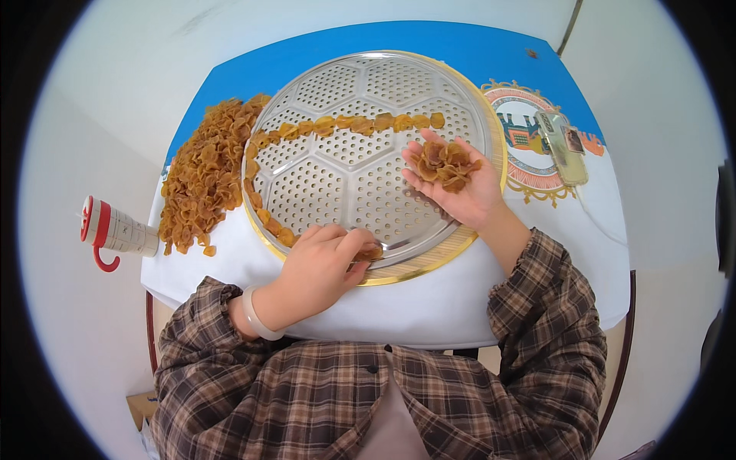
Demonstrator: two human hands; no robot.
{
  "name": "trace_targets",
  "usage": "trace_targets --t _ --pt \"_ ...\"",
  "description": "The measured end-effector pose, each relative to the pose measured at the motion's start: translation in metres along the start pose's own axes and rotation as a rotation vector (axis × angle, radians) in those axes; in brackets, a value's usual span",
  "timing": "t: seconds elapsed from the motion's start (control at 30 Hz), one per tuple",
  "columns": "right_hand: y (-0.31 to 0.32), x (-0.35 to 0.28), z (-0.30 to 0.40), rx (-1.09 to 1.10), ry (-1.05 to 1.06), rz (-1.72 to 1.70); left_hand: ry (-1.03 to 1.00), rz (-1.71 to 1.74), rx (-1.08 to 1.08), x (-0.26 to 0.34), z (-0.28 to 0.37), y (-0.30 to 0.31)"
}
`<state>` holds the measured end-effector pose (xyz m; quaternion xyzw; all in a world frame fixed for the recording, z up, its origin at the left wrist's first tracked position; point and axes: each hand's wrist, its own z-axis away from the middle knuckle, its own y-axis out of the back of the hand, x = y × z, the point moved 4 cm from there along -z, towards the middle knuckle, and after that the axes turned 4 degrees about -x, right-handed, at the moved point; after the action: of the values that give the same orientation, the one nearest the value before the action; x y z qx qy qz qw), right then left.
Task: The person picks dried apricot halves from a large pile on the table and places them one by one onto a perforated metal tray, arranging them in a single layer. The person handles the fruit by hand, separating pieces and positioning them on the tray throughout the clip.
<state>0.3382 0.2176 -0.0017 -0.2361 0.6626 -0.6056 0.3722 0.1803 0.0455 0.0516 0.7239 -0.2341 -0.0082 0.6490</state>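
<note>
A round perforated metal steamer tray (pixel 313 195) lies before me on a yellow-rimmed woven tray (pixel 498 135). Thin brown-orange dried slices (pixel 325 126) form a row across its upper part and a curve down its left edge. My left hand (pixel 325 261), palm down at the tray's near rim, has a slice (pixel 368 252) between thumb and fingers. Over the tray's right side my right hand (pixel 460 184) is palm up, fingers spread, with a small heap of slices (pixel 445 165) on it. A large pile of the same slices (pixel 207 172) lies left of the tray.
A white cup with a red lid and handle (pixel 123 227) is at the left table edge. On the right, a phone in a clear case (pixel 560 146) with a cable lies on the printed blue and white tablecloth (pixel 460 316). A wall rises beyond the table.
</note>
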Motion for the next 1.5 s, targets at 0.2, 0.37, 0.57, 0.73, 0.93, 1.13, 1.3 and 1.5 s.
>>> trace_targets --t 0.2,0.37,0.57,0.73,0.93,1.13,1.3,1.5 --pt "-0.001 0.001 0.000 -0.010 -0.006 -0.029 -0.005 -0.008 -0.032 0.001 -0.001 0.004" --pt "-0.002 0.002 0.000 0.016 -0.005 -0.039 -0.017 -0.022 -0.005 0.004 -0.002 0.007" --pt "-0.003 0.001 0.002 0.009 0.001 -0.054 -0.024 0.032 -0.078 0.011 -0.028 0.045" --pt "-0.005 -0.001 0.003 0.039 0.009 0.011 -0.184 0.097 -0.042 0.016 -0.085 0.060" --pt "0.003 -0.002 0.000 0.002 -0.015 0.048 -0.344 0.133 0.023 0.018 -0.137 0.032" --pt "0.005 -0.003 0.002 -0.029 -0.008 0.029 -0.347 0.062 0.060 0.022 -0.144 0.020" --pt "0.009 -0.004 0.001 -0.040 -0.010 0.027 -0.335 0.079 0.047 0.022 -0.146 0.016" --pt "0.003 -0.002 0.001 0.056 0.013 0.102 -0.266 0.204 0.077 0.017 -0.147 0.016"
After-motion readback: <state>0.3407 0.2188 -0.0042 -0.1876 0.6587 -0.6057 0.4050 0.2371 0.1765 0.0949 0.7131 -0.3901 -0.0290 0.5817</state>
